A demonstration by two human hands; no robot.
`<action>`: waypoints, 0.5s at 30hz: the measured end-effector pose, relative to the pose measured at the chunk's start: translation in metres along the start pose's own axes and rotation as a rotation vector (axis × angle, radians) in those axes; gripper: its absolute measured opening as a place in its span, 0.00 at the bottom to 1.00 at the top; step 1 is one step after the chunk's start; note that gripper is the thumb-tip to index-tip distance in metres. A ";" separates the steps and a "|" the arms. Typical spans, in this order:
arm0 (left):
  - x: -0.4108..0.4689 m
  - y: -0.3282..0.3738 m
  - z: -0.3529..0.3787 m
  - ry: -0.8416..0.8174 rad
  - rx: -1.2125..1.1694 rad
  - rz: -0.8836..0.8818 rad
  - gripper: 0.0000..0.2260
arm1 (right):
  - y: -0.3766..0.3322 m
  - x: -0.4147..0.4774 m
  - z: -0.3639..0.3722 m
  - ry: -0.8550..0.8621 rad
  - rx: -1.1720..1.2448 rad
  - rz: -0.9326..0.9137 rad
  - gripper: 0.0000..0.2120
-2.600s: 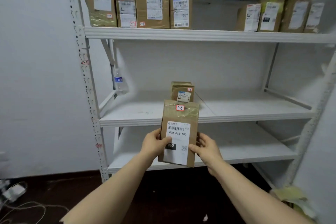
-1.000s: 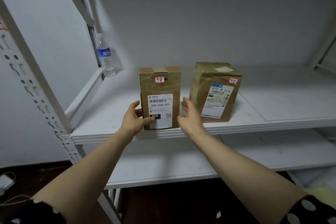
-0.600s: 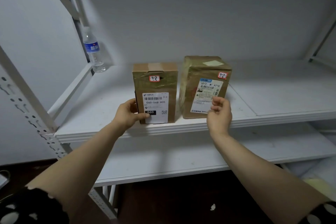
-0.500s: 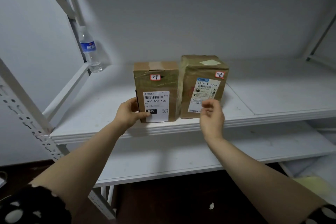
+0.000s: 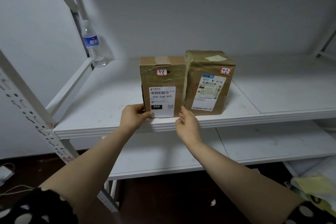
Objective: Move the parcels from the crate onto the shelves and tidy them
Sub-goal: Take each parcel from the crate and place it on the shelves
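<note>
Two parcels stand upright, touching, on the shelf (image 5: 101, 114); left parcel (image 5: 162, 87) is held at its lower corner by left hand (image 5: 133, 116); right hand (image 5: 187, 123), loosely open and empty, is just below the seam beside right parcel (image 5: 209, 83).

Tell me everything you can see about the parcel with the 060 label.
The left parcel is a brown cardboard box standing upright near the front edge of the shelf. Clear tape wraps its upper part, and it carries a small handwritten red-edged sticker and a white barcode label. The neighbouring parcel presses against its right side. The left hand grips its lower left corner.
</note>
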State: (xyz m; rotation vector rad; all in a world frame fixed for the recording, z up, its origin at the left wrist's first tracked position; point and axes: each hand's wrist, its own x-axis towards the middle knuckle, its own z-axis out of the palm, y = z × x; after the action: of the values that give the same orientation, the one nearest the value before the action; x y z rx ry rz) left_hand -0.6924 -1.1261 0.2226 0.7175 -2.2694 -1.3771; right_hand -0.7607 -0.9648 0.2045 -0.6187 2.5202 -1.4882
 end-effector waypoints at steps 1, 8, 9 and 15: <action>0.000 0.000 0.001 0.010 0.017 0.005 0.12 | 0.000 0.002 0.001 -0.002 -0.003 0.003 0.26; 0.005 0.003 0.005 0.036 0.090 -0.011 0.12 | -0.007 0.005 0.007 -0.001 0.005 0.049 0.28; 0.006 0.003 0.006 0.036 0.091 -0.012 0.12 | -0.008 0.004 0.008 -0.003 0.011 0.056 0.28; 0.007 0.003 0.009 0.035 0.111 -0.007 0.11 | -0.012 -0.001 0.010 -0.017 0.033 0.065 0.25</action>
State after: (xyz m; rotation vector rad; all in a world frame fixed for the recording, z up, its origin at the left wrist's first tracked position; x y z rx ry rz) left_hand -0.7037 -1.1229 0.2223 0.7798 -2.3328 -1.2401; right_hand -0.7530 -0.9775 0.2096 -0.5373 2.4731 -1.4924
